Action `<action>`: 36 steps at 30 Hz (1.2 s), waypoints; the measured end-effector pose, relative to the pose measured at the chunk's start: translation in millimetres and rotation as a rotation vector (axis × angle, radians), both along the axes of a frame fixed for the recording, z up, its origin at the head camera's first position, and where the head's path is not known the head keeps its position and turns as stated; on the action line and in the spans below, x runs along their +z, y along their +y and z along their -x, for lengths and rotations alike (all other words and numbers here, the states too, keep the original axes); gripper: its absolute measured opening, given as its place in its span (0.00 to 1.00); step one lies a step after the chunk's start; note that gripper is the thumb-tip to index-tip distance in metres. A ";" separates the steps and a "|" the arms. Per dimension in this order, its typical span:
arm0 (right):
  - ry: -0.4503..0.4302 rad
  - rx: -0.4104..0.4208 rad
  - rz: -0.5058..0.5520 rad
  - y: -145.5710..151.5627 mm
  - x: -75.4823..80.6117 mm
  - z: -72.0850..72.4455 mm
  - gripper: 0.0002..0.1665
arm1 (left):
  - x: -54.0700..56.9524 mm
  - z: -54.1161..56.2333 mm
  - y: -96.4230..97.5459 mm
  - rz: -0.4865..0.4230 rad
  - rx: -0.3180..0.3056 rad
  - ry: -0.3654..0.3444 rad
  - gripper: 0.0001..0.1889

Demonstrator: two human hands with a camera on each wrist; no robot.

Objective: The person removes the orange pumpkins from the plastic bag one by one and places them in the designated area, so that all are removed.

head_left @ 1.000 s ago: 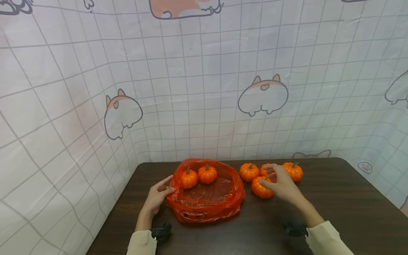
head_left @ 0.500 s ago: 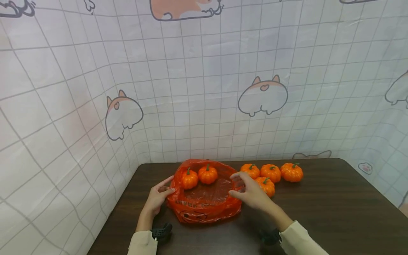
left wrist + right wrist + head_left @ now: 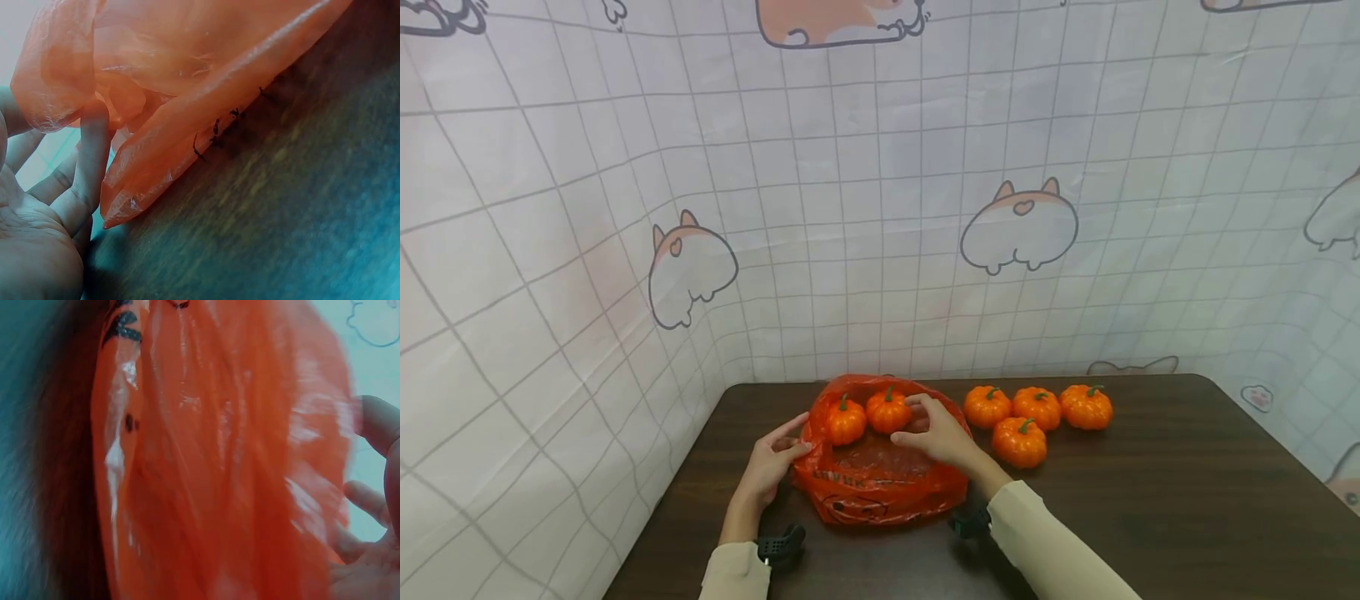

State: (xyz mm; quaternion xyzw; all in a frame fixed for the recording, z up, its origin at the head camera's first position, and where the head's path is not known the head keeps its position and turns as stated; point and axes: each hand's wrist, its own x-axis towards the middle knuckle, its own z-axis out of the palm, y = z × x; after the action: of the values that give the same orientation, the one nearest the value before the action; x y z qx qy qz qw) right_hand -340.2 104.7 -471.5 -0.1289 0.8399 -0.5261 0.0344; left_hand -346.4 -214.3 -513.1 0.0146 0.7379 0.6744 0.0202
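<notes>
A red plastic bag [image 3: 880, 504] stands with its mouth open upward, showing two small orange pumpkins inside, the left pumpkin [image 3: 846, 422] and the right pumpkin [image 3: 887, 412]. My left hand [image 3: 767, 467] pinches the bag's left rim; in the left wrist view a finger [image 3: 94, 150] reaches into a fold of the film. Over the bag's right side, my right hand [image 3: 942, 435] has its fingers and thumb spread just beside the right pumpkin. Whether they touch it I cannot tell. The bag wall [image 3: 212, 456] hides much of the right wrist view.
Several more orange pumpkins sit to the right of the bag, among them a front pumpkin [image 3: 1019, 442] and a far-right pumpkin [image 3: 1086, 407]. They stand on a dark wooden table [image 3: 1165, 492]. A patterned white cloth [image 3: 887, 225] hangs behind and at the sides.
My right hand has travelled left from above the loose pumpkins, across the bag's right rim, to the right pumpkin inside. The left hand has kept its place on the bag.
</notes>
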 end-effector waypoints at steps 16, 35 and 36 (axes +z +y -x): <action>-0.071 -0.089 -0.001 -22.5 -17.9 31.3 0.50 | 0.5 1.4 -1.6 0.014 -0.004 -0.007 0.29; -0.070 -0.175 -0.113 -26.7 -22.4 36.6 0.47 | 0.8 1.0 0.0 0.049 -0.006 -0.001 0.29; -0.070 -0.175 -0.113 -26.5 -22.8 36.6 0.46 | 0.7 1.0 -0.1 0.048 -0.006 -0.001 0.29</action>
State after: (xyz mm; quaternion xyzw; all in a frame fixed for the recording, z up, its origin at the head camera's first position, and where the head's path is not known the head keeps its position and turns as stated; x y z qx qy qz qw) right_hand -376.8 78.2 -494.3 -0.0345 0.8747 -0.4828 0.0247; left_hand -347.4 -214.4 -512.5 0.0158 0.7540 0.6563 0.0228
